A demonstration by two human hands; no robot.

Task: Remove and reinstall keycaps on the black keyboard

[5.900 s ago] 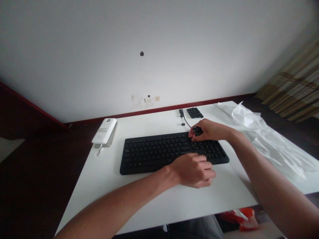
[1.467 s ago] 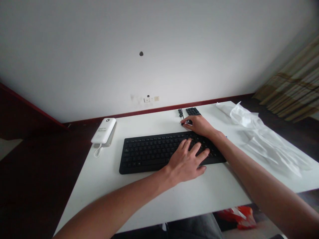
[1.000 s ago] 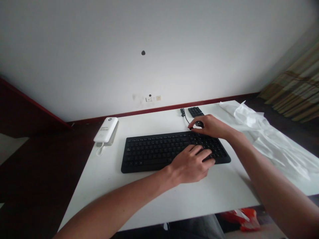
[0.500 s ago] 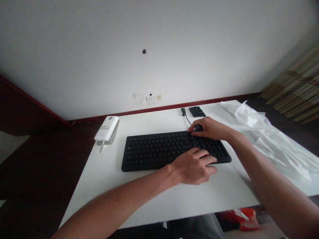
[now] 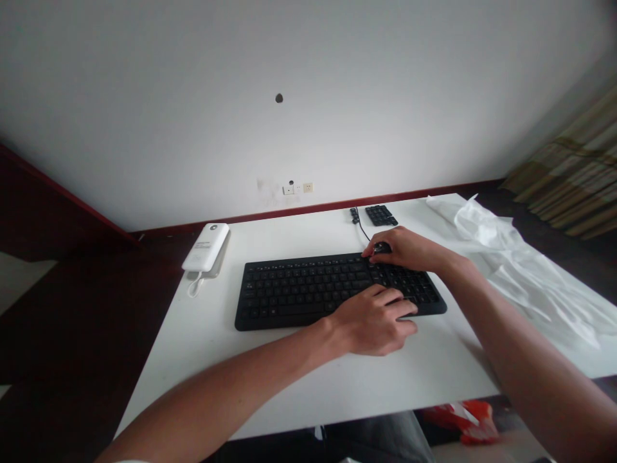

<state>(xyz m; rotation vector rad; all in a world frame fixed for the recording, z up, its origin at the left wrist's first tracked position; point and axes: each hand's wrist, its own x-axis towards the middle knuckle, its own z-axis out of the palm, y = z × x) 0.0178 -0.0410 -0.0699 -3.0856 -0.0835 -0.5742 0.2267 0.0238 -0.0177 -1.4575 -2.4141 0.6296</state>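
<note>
My right hand (image 5: pixel 405 249) lies over the top right of a black computer keyboard (image 5: pixel 299 292), pinching a small black object (image 5: pixel 380 247) between its fingers. A thin black cable (image 5: pixel 362 231) runs from there up to a small black connector (image 5: pixel 355 215). My left hand (image 5: pixel 373 321) rests on the keyboard's front right part, with curled fingers on the keys and reaching its front edge. A small black keypad (image 5: pixel 380 215) lies near the table's back edge, just beyond my right fingers.
The keyboard stands on a white table (image 5: pixel 313 386). At the back left sits a white power bank (image 5: pixel 206 247) with a short white cable (image 5: pixel 194 289). Crumpled translucent plastic sheeting (image 5: pixel 525 283) covers the right side. A red-orange item (image 5: pixel 463 421) lies below the front edge.
Since the earlier frames, my left hand has curled its spread fingers and shifted toward the keyboard's front edge. My right hand has moved from the cable's end toward the keyboard's top edge, still pinching the object.
</note>
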